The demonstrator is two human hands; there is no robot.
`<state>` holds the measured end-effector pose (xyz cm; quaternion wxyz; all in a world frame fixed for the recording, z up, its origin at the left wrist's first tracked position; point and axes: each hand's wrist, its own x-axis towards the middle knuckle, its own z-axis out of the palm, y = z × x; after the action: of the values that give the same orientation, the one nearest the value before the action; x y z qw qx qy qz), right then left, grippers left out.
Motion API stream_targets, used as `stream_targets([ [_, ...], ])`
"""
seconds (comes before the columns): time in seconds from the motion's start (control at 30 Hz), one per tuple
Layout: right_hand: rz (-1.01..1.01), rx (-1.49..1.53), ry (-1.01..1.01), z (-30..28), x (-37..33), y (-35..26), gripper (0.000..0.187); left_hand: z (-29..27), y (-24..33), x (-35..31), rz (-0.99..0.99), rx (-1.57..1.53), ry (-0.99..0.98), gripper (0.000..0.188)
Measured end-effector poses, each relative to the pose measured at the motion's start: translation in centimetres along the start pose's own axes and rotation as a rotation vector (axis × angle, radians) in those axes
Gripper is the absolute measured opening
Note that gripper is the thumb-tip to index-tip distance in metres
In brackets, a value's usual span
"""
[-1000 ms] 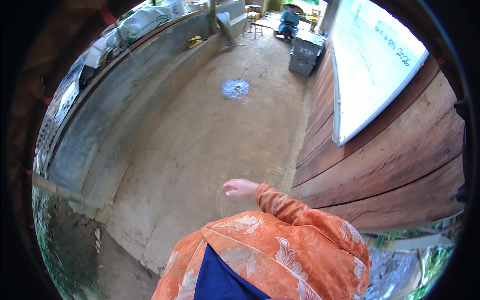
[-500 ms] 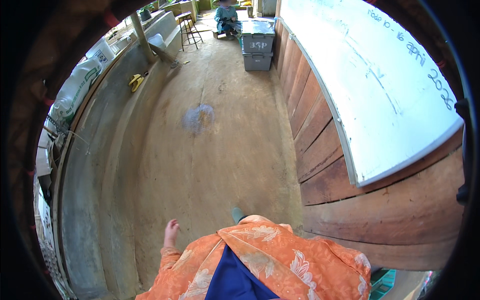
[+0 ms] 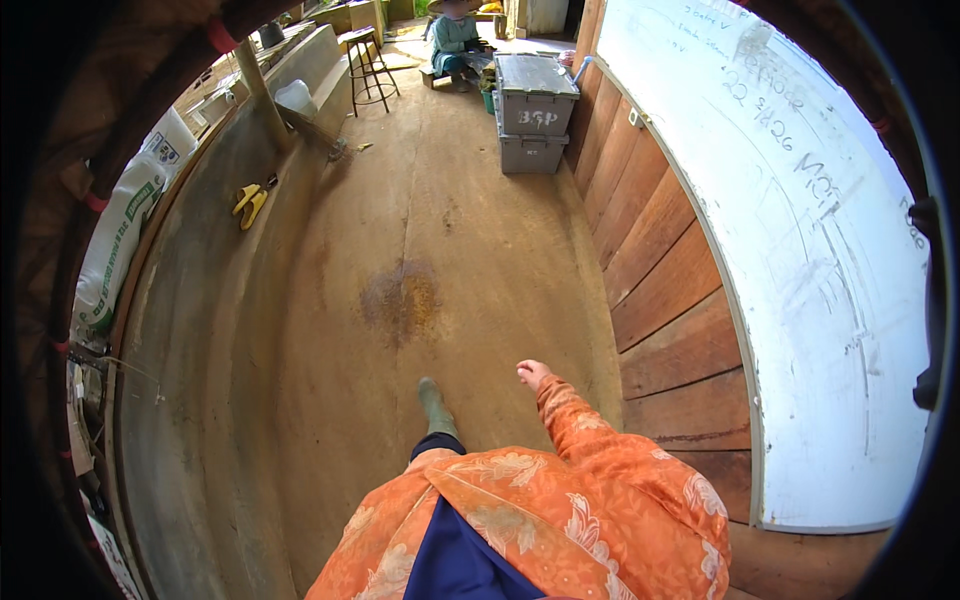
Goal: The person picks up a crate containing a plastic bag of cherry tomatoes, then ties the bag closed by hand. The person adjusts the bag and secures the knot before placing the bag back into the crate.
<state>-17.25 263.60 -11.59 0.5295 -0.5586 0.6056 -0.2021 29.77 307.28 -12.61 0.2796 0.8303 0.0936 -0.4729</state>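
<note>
The green rubber boot [image 3: 436,405] should be planted flat, short of the stacked grey plastic boxes [image 3: 535,120]. Right hand [image 3: 533,373]: fingers curled, closure indeterminable; left hand unseen.

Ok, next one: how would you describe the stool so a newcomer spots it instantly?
Start at the long concrete wall on the left and follow it toward the background. The stool stands there, across the floor from the stacked grey crates. Its small seat on tall, thin, dark legs sets it apart from those solid boxes.
</note>
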Motion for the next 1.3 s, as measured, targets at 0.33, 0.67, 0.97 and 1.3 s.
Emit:
stream_targets([
  [0.33,0.491,-0.054,-0.05,-6.0,10.8,-1.0,0.035,11.3,44.6,12.1,0.412,-0.013,-0.099,0.023],
  [0.67,0.832,0.296,0.466,-6.4,22.1,0.5,0.034,36.9,87.5,11.3,1.229,0.223,-0.497,0.027],
  [0.97,0.364,-0.135,0.246,-16.2,61.5,-17.8,0.033,32.8,88.6,18.9,0.356,0.375,-0.231,0.028],
  [1.3,-0.017,0.168,0.343,-17.6,100.9,-43.4,0.033,38.0,103.6,25.6,0.101,0.174,-0.034,0.025],
])
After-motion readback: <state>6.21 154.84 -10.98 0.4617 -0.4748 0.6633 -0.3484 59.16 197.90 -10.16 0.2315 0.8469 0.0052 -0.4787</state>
